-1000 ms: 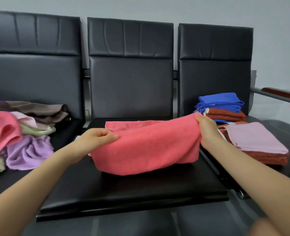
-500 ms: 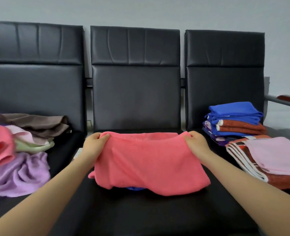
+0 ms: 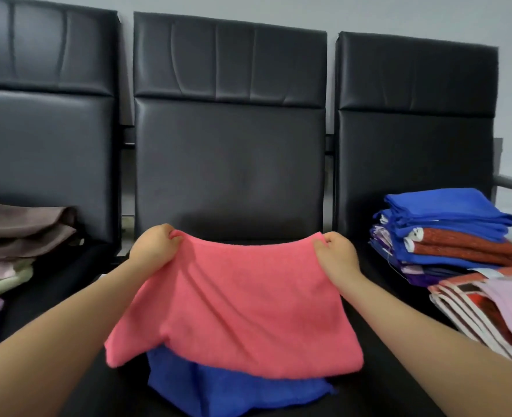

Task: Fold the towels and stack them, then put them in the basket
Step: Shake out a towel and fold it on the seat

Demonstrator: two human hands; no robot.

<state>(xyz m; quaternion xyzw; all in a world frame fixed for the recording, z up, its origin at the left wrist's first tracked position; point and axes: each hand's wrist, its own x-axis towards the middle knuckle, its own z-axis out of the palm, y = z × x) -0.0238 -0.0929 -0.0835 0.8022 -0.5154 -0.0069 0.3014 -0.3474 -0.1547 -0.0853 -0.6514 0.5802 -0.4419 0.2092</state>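
While fingers (image 3: 173,236) of left hand (image 3: 154,246) & right hand (image 3: 337,254) pinch the pink towel's (image 3: 233,305) far corners, it drapes over a blue towel (image 3: 218,389) on middle seat (image 3: 378,395). Folded stack (image 3: 447,236) on right seat; loose pile (image 3: 14,236) on left.

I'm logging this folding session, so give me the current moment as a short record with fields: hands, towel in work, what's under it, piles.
left hand: grips the pink towel's far left corner
right hand: grips its far right corner
pink towel: held up, draping toward the viewer
blue towel: partly covered under it on the middle seat
folded stacks: right seat
unfolded pile: left seat
basket: not in view
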